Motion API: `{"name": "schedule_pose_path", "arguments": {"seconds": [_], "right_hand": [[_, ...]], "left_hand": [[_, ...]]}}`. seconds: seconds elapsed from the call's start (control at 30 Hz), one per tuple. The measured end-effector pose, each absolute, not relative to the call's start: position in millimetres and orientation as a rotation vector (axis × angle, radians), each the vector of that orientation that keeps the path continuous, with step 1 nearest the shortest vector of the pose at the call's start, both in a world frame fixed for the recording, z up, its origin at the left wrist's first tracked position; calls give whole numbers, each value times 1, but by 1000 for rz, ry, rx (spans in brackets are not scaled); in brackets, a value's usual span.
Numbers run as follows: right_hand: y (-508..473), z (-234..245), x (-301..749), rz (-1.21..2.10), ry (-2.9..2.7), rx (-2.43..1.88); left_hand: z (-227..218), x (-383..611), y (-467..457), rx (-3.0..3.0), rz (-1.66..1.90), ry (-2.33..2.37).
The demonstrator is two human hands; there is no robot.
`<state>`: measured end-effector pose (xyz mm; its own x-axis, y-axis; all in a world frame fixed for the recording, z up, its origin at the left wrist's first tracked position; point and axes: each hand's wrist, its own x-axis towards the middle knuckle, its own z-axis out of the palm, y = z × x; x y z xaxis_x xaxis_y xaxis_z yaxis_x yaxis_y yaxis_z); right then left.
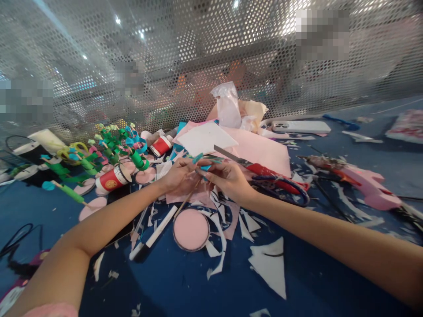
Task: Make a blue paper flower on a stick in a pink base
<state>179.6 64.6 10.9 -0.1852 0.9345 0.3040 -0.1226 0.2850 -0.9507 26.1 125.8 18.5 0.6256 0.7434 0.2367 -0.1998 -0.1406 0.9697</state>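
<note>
Fingers (185, 164) of left hand (178, 175) and right hand (231, 179) pinch blue paper (205, 167), scissors (264, 171) to their right, pink disc (191, 229) below them.

Just beyond the round pink disc (191, 230), the left hand (181, 174) and the right hand (228, 179) are pinching at bits of blue paper (205, 167), close together, while a thin stick (185, 199) is slanting down toward the disc's edge! Left of the disc a white marker (162, 232) is lying; beyond it to the right, scissors (279, 178) are resting, with a pink glue gun (375, 187) sitting farther right.
</note>
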Motion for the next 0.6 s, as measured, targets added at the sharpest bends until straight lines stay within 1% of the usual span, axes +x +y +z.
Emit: {"name": "schedule_pose_path", "arguments": {"seconds": [0.13, 0.33, 0.6], "right_hand": [[63, 13, 180, 1201, -1353, -848], [62, 15, 179, 1231, -1328, -878], [66, 10, 176, 1327, -1218, -848]], "left_hand": [[23, 25, 121, 1636, 861, 351], [27, 25, 117, 1739, 909, 325], [26, 27, 116, 1625, 869, 327]]}}
